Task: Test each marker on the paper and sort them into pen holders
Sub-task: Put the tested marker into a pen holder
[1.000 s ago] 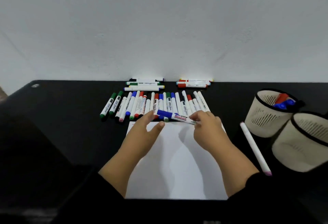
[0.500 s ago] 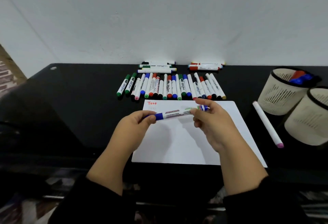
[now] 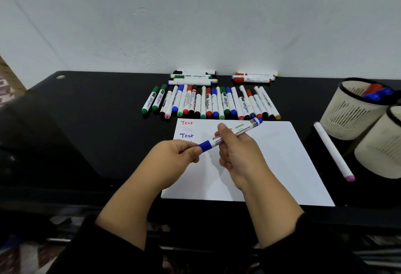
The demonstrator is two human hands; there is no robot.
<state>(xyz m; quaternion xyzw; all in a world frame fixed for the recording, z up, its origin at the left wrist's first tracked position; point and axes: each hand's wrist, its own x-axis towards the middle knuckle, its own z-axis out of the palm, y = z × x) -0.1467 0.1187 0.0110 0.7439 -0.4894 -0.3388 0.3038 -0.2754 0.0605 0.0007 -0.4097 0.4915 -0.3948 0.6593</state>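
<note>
A plain white wall (image 3: 195,19) fills the upper half of the frame, lightly textured, with a few small marks. Below it a glossy black tabletop (image 3: 93,121) spans the middle of the frame, its far edge meeting the wall; a small round silver fitting (image 3: 60,77) sits near its upper-left corner. At the far left edge a strip of patterned floor (image 3: 6,87) shows. The light is soft and even.

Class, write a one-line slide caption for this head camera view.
Left hand grips the cap of a blue marker that the right hand holds over the test paper.
</note>
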